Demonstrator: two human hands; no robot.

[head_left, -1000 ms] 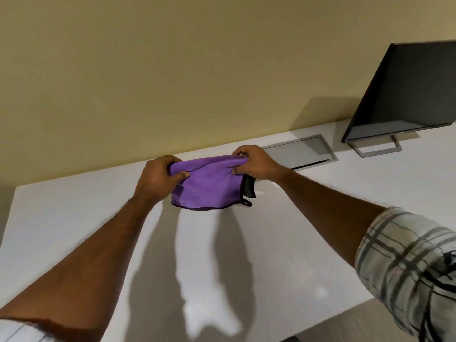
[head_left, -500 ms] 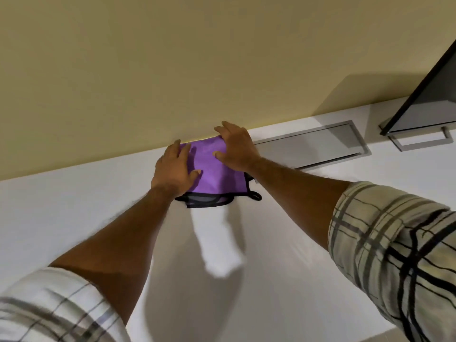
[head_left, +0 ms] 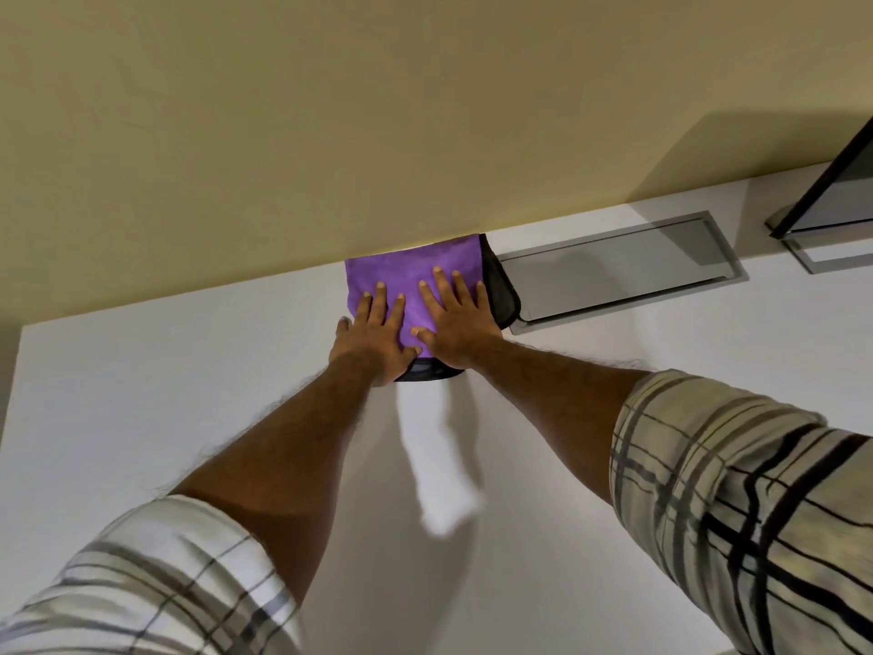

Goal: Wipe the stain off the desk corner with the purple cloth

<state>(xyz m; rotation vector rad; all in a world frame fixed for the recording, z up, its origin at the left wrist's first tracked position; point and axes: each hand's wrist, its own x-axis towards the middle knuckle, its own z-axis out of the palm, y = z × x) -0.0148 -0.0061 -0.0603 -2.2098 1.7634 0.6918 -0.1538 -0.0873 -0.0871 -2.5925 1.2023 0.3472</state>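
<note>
The purple cloth (head_left: 406, 271), folded with a black edge showing at its right and near sides, lies flat on the white desk (head_left: 189, 394) against the wall. My left hand (head_left: 378, 338) presses flat on its near left part, fingers spread. My right hand (head_left: 456, 323) lies flat beside it on the cloth's right part, fingers also spread. Neither hand grips the fabric. No stain shows anywhere on the desk; whatever is under the cloth is hidden.
A grey cable hatch (head_left: 614, 271) is set into the desk just right of the cloth. A dark monitor (head_left: 841, 191) on a metal stand (head_left: 822, 257) is at the far right. The desk's far left corner (head_left: 23, 328) meets the beige wall (head_left: 378, 111).
Both hands held the cloth up between them a second ago. They have laid it on the desk at the wall and now press flat on it, fingers spread.
</note>
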